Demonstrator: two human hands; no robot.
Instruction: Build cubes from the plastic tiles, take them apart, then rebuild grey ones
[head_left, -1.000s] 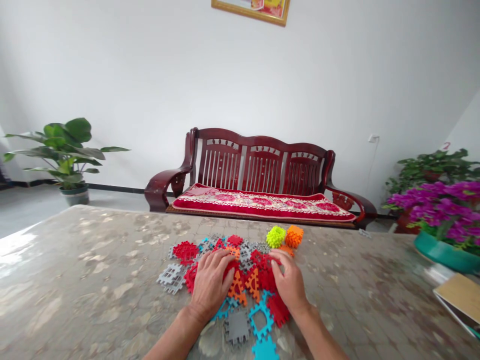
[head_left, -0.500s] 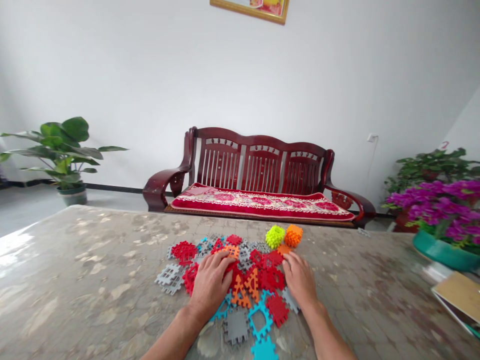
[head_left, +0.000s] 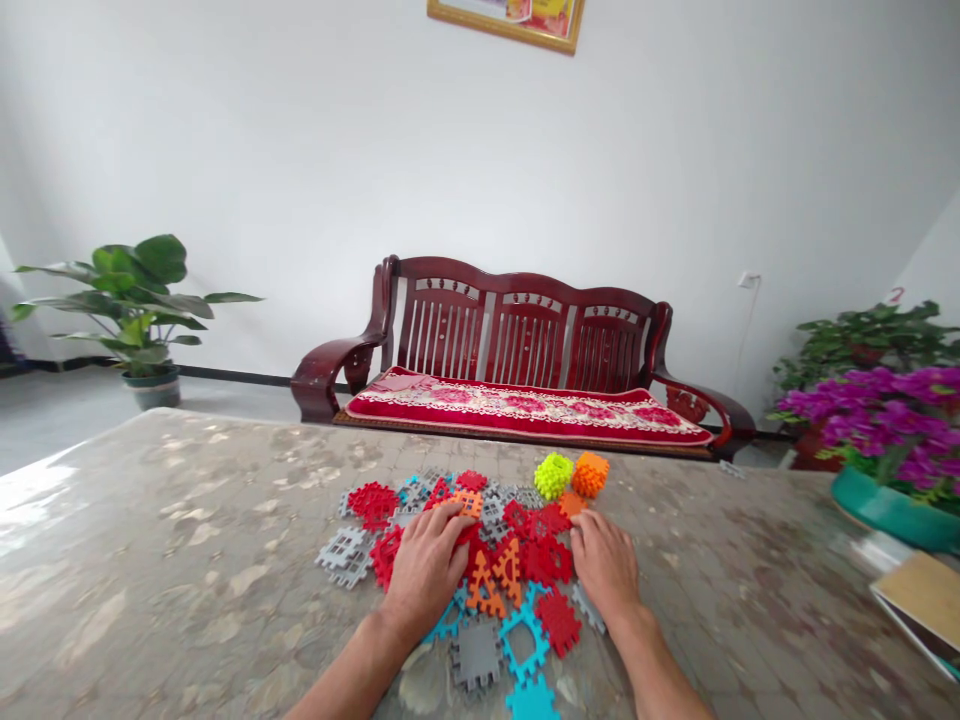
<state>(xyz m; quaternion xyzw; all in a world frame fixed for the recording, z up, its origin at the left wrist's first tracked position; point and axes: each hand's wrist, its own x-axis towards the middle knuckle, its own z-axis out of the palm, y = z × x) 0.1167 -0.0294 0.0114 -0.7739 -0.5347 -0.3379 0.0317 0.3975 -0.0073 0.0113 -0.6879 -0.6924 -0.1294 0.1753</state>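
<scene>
A pile of flat plastic interlocking tiles lies before me in red, grey, orange and blue. My left hand (head_left: 429, 562) rests palm down over its left part, fingers extended across red tiles and near an orange window tile (head_left: 469, 503). At the pile's right edge lies my right hand (head_left: 606, 562), fingers loosely stretched beside a red tile (head_left: 550, 560). Neither hand visibly grips anything. Between them are orange triangular tiles (head_left: 486, 588). Closer to me are a grey square tile (head_left: 476, 655), a blue frame tile (head_left: 524, 645) and a red tile (head_left: 559, 621).
Behind the pile stand a yellow-green knobbly block (head_left: 553, 476) and an orange cube (head_left: 590, 474). A teal flower pot (head_left: 892, 508) and a tan notebook (head_left: 921, 598) sit on the table's right. Beyond the table (head_left: 225, 560) is a wooden bench (head_left: 525, 330).
The view has shifted a little, so everything appears slightly further right. Both hands keep their places on the tiles.
</scene>
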